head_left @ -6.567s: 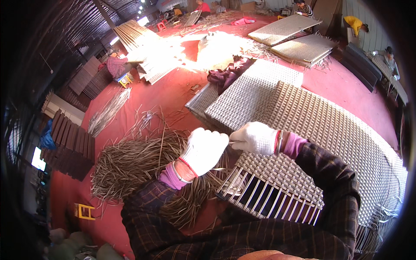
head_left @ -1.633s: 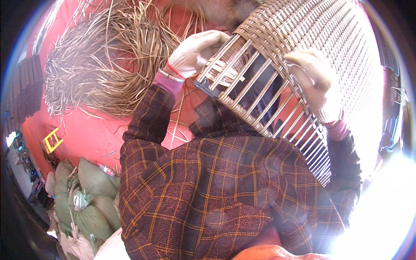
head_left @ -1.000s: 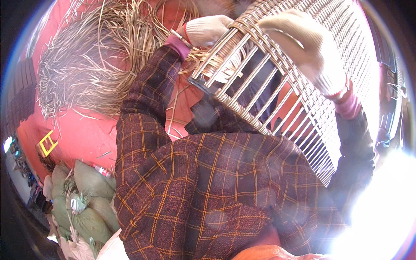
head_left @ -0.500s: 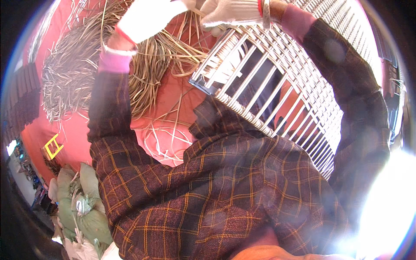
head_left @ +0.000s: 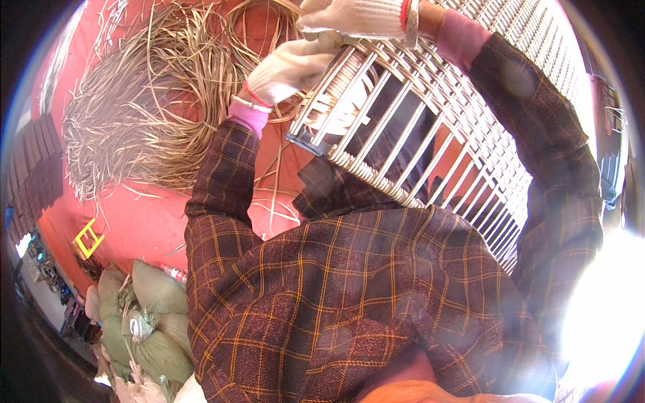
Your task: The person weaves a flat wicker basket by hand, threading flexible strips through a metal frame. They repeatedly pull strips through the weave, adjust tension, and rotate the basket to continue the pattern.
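Observation:
A woven wicker panel [head_left: 437, 87] with pale flat strands and bare metal bars along its near side slants across the upper right. My left hand [head_left: 292, 70], in a white knit glove, is at the panel's left corner. Its fingers are pressed together, and their tips are partly hidden beside the frame. Just above it, my right hand [head_left: 356, 17], gloved the same way, rests at the panel's upper left edge with curled fingers. What either hand pinches is hidden. A coil of pale strand [head_left: 349, 91] shows behind the bars. My left wrist is near a loose bundle of tan strands [head_left: 154, 101].
Red sheeting [head_left: 154, 221] covers the ground under the strands. A small yellow frame [head_left: 89, 238] lies at the left, above tied green sacks [head_left: 148, 329]. Dark slatted pieces [head_left: 33, 168] stand at the far left. Strong glare fills the lower right.
My left hand has come down and right, from over the strand bundle to the panel's corner. The right hand has shifted slightly left and up. More of the bundle shows.

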{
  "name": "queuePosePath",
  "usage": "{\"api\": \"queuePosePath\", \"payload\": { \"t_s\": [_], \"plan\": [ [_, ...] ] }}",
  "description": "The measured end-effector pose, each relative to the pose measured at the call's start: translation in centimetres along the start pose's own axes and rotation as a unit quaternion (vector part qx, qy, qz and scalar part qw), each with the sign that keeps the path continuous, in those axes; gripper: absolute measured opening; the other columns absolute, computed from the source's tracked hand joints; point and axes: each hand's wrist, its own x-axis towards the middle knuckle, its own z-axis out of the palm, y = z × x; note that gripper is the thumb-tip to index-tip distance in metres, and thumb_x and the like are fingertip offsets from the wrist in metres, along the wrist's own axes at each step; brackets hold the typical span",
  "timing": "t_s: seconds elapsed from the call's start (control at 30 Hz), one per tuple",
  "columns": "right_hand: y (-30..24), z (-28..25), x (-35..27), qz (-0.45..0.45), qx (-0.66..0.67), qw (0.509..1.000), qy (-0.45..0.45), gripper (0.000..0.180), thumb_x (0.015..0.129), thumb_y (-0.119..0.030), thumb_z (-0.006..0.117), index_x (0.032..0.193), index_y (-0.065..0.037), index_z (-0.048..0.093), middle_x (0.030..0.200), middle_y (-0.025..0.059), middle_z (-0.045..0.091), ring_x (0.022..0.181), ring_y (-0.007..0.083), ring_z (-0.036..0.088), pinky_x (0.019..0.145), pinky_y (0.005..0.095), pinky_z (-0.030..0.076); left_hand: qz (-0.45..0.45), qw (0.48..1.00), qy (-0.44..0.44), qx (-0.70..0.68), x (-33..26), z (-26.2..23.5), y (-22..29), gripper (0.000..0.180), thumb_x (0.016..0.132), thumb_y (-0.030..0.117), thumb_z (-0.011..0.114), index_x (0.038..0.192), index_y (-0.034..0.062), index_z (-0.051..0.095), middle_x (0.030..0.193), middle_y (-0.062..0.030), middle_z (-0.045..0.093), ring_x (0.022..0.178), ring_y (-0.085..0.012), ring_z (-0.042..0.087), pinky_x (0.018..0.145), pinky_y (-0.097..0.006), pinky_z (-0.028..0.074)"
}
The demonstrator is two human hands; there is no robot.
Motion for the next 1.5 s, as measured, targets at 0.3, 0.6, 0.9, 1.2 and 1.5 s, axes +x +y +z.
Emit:
{"api": "queuePosePath", "payload": {
  "t_s": [0.3, 0.6, 0.9, 1.2, 1.5],
  "plan": [
    [0.1, 0.1, -0.2, -0.001, 0.021, 1.0, 0.01, 0.03, 0.101, -0.028, 0.069, 0.101, -0.002, 0.082, 0.077, 0.0131, 0.076, 0.069, 0.0207, 0.071, 0.072, 0.039, 0.057, 0.331, 0.85, -0.103, 0.397, 2.4, -0.6, 1.6, 0.041, 0.093, 0.01, 0.076, 0.134, 0.0093, 0.071, 0.123, -0.0101, 0.074, 0.108, -0.0276, 0.072, 0.096, -0.035, 0.057],
    [0.4, 1.1, 0.4, 0.037, 0.067, 0.995, -0.057, 0.024, 0.107, -0.024, 0.069, 0.106, -0.002, 0.079, 0.086, 0.0049, 0.074, 0.074, 0.0137, 0.068, 0.073, 0.0316, 0.058, 0.129, 0.8, -0.067, 0.582, -2.8, -7.3, 13.3, 0.021, 0.101, 0.02, 0.069, 0.105, 0.0015, 0.076, 0.101, -0.0106, 0.073, 0.094, -0.0279, 0.073, 0.088, -0.037, 0.058],
    [-0.6, 1.2, 0.0, -0.003, 0.208, 0.977, -0.035, 0.029, 0.105, -0.029, 0.069, 0.108, -0.003, 0.082, 0.081, 0.0027, 0.075, 0.06, 0.0067, 0.061, 0.055, 0.0254, 0.048, 0.215, 0.687, 0.247, 0.648, -6.9, -6.4, 15.1, 0.022, 0.098, 0.02, 0.072, 0.115, 0.0086, 0.079, 0.107, -0.0092, 0.078, 0.1, -0.0255, 0.076, 0.087, -0.036, 0.061],
    [-2.6, -0.2, -2.0, 0.032, 0.218, 0.974, -0.042, 0.029, 0.106, -0.03, 0.071, 0.116, -0.005, 0.083, 0.086, -0.0025, 0.076, 0.072, 0.0042, 0.064, 0.064, 0.0231, 0.052, 0.047, 0.968, 0.165, 0.182, -4.9, -0.8, 10.3, 0.042, 0.116, 0.026, 0.05, 0.147, 0.001, 0.06, 0.125, -0.0084, 0.077, 0.108, -0.0189, 0.074, 0.095, -0.035, 0.058],
    [-0.1, 1.3, -0.3, -0.034, 0.288, 0.955, -0.063, 0.032, 0.108, -0.029, 0.067, 0.116, 0.0, 0.079, 0.091, 0.0015, 0.077, 0.083, 0.0076, 0.07, 0.073, 0.0245, 0.055, 0.2, 0.73, 0.235, 0.61, -2.7, -8.0, 13.6, 0.028, 0.098, 0.008, 0.067, 0.126, 0.0046, 0.07, 0.125, -0.009, 0.073, 0.116, -0.0237, 0.071, 0.101, -0.034, 0.057]
  ]
}}
